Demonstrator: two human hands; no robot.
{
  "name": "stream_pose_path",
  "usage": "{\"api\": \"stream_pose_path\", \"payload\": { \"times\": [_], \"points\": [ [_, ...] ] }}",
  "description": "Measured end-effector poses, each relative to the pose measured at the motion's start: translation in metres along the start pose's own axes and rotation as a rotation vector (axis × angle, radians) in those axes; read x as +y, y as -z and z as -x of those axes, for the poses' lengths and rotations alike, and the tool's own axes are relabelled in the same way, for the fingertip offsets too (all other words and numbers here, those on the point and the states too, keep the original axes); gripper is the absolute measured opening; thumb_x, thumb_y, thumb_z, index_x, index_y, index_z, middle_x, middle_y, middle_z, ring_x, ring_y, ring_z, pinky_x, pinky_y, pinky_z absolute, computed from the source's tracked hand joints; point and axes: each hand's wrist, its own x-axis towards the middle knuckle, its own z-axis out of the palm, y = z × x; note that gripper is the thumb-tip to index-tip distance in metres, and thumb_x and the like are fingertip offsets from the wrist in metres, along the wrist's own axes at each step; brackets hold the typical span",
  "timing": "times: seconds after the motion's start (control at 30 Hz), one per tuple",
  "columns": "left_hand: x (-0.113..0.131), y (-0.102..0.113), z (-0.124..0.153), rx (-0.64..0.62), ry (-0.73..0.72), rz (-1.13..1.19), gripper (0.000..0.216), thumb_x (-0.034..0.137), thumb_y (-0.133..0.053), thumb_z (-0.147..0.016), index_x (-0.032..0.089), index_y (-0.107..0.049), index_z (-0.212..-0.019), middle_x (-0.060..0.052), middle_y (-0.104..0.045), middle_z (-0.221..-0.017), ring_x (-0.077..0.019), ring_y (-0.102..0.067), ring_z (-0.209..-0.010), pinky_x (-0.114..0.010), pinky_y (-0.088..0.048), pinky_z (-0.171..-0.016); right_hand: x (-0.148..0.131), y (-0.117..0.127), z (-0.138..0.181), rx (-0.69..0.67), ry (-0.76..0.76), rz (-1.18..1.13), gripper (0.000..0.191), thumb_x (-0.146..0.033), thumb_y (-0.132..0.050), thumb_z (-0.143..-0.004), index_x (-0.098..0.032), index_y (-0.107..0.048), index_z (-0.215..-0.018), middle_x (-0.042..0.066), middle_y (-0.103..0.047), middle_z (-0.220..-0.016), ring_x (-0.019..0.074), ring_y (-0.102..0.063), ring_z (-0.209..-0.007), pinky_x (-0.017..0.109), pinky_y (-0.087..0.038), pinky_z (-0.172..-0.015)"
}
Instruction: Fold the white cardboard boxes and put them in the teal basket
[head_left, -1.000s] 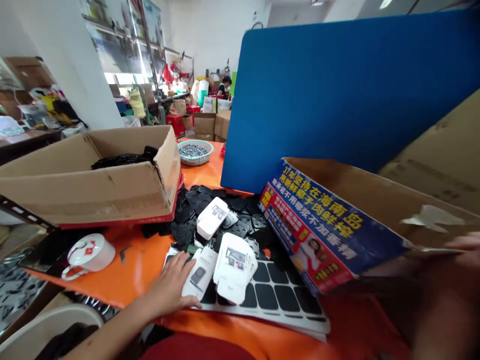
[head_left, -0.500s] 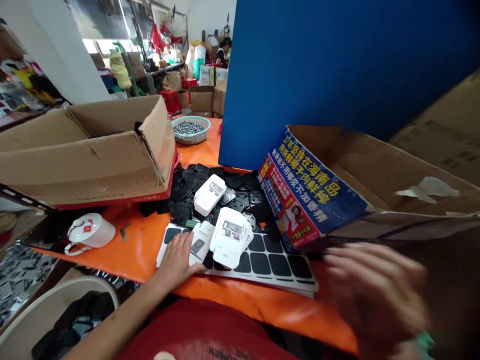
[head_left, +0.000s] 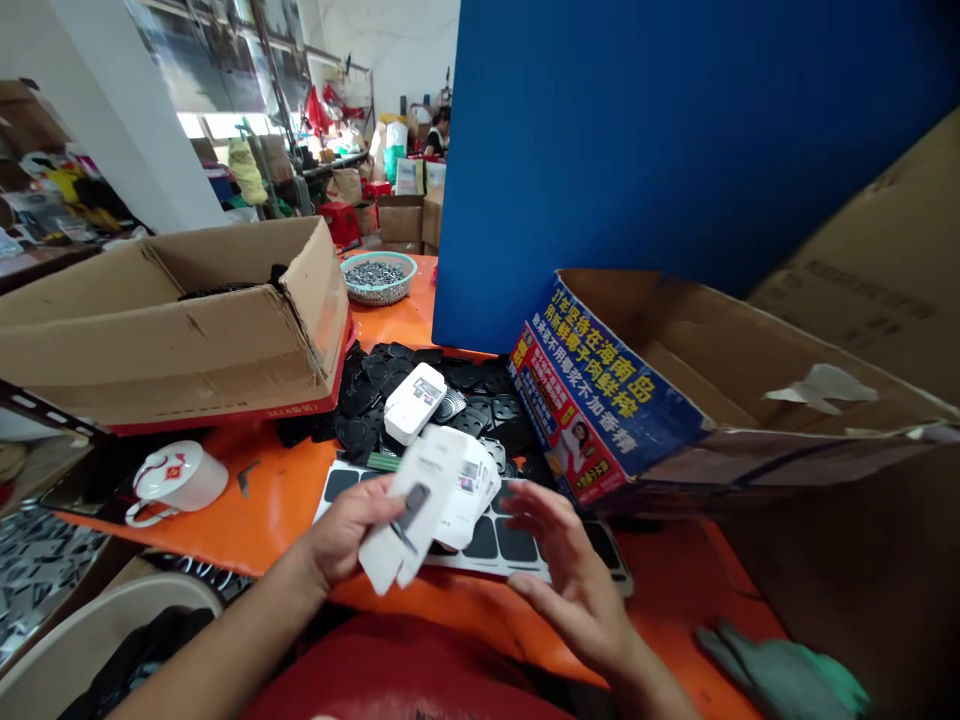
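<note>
My left hand (head_left: 352, 530) grips a flat white printed cardboard box (head_left: 417, 498) by its left side, thumb on top; the box is tilted and slightly blurred. Close to it on the right, my right hand (head_left: 562, 575) is held open, fingers apart and curved, with nothing in it. Behind the held box lies a fanned stack of white printed cards (head_left: 469, 490), partly hidden. These rest on sheets of black rounded-square pads (head_left: 517, 540). Farther back, another white stack (head_left: 415, 402) sits on a heap of black plastic parts (head_left: 375, 385).
A cardboard box (head_left: 165, 350) stands at the left, a blue printed carton (head_left: 607, 400) at the right. A white lidded mug (head_left: 180, 475), a basket of small metal parts (head_left: 379, 278) and a grey-green glove (head_left: 780, 670) lie about. A blue panel (head_left: 600, 150) rises behind. A person sits far off.
My left hand has lifted the flat white box off the sheets. My right hand has come in from the far right toward the middle, uncovering the glove.
</note>
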Motion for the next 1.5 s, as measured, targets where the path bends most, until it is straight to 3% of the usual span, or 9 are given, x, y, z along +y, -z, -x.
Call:
{"api": "stream_pose_path", "payload": {
  "times": [0.07,0.2,0.47,0.67,0.8,0.97,1.13,1.3,1.5],
  "points": [
    [-0.013,-0.015,-0.004,-0.210,0.243,0.067,0.041,0.021,-0.078,-0.062,0.004,-0.067,-0.098,-0.011,-0.070,-0.077,-0.0167,-0.066,-0.063,-0.024,-0.050,-0.060,-0.006,-0.006,-0.009,0.035,0.073,-0.038,0.072,-0.033,-0.068,-0.084,-0.026,-0.031,-0.146,0.016,-0.039,-0.143,0.0320,-0.047,-0.127,0.046,-0.046,-0.100],
    [-0.031,-0.025,-0.019,-0.377,0.440,0.169,0.040,0.038,-0.067,-0.080,0.004,-0.066,-0.100,-0.010,-0.066,-0.068,-0.0142,-0.061,-0.054,-0.023,-0.045,-0.054,-0.008,-0.001,-0.024,0.008,-0.019,-0.028,0.014,-0.029,-0.068,-0.083,-0.021,-0.067,-0.095,0.004,-0.066,-0.082,0.0203,-0.063,-0.076,0.030,-0.052,-0.069],
    [0.003,-0.029,-0.027,-0.133,-0.038,-0.009,0.068,0.074,-0.045,-0.082,0.013,-0.057,-0.111,-0.015,-0.067,-0.105,-0.0267,-0.064,-0.096,-0.038,-0.047,-0.085,0.005,0.008,-0.022,0.249,-0.621,-0.470,0.036,-0.052,-0.069,-0.079,-0.019,-0.065,-0.091,0.002,-0.070,-0.077,0.0189,-0.063,-0.066,0.028,-0.052,-0.060],
    [-0.001,-0.046,-0.022,-0.046,-0.611,-1.337,0.093,0.065,-0.078,-0.057,0.017,-0.046,-0.131,-0.019,-0.055,-0.130,-0.0377,-0.051,-0.118,-0.052,-0.039,-0.102,0.004,-0.004,-0.028,0.172,-0.620,-0.435,0.036,-0.054,-0.066,-0.081,-0.019,-0.063,-0.087,0.000,-0.066,-0.068,0.0174,-0.061,-0.061,0.027,-0.050,-0.058],
    [-0.014,-0.051,-0.029,0.063,-0.737,-1.844,0.083,0.037,-0.074,-0.064,0.008,-0.040,-0.135,-0.021,-0.059,-0.117,-0.0373,-0.059,-0.102,-0.049,-0.051,-0.085,-0.001,-0.001,-0.033,0.268,-0.446,-0.205,0.030,-0.046,-0.064,-0.084,-0.019,-0.064,-0.095,0.004,-0.068,-0.083,0.0204,-0.062,-0.075,0.031,-0.051,-0.069],
    [-0.018,-0.049,-0.038,0.306,-0.963,-1.960,0.074,0.022,-0.064,-0.063,0.006,-0.039,-0.131,-0.018,-0.062,-0.105,-0.0322,-0.061,-0.089,-0.044,-0.053,-0.077,-0.012,0.004,-0.027,0.280,0.060,0.468,0.018,-0.023,-0.062,-0.087,-0.022,-0.068,-0.104,0.008,-0.070,-0.091,0.0241,-0.063,-0.086,0.037,-0.046,-0.080],
    [-0.020,-0.051,-0.041,0.333,-1.241,-2.051,0.066,0.013,-0.057,-0.066,0.002,-0.041,-0.129,-0.021,-0.063,-0.105,-0.0331,-0.062,-0.089,-0.046,-0.053,-0.074,-0.012,-0.007,-0.024,0.217,-0.269,0.193,0.029,-0.036,-0.063,-0.087,-0.020,-0.067,-0.111,0.005,-0.067,-0.086,0.0196,-0.063,-0.074,0.030,-0.051,-0.069],
    [-0.020,-0.053,-0.045,0.332,-1.468,-2.021,0.043,0.008,-0.048,-0.078,0.004,-0.049,-0.121,-0.020,-0.068,-0.099,-0.0323,-0.063,-0.091,-0.048,-0.050,-0.083,-0.007,-0.016,-0.021,0.278,-0.446,-0.090,0.030,-0.048,-0.070,-0.078,-0.018,-0.066,-0.079,0.002,-0.060,-0.075,0.0158,-0.056,-0.065,0.025,-0.048,-0.059],
    [-0.018,-0.057,-0.041,0.106,-1.406,-1.977,0.034,0.013,-0.042,-0.088,0.006,-0.050,-0.120,-0.019,-0.071,-0.096,-0.0308,-0.068,-0.083,-0.044,-0.054,-0.073,0.004,-0.036,-0.005,0.095,-0.625,-0.400,0.060,-0.072,-0.068,-0.066,-0.016,-0.069,-0.086,0.003,-0.064,-0.066,0.0130,-0.053,-0.048,0.025,-0.047,-0.046]
  ]
}}
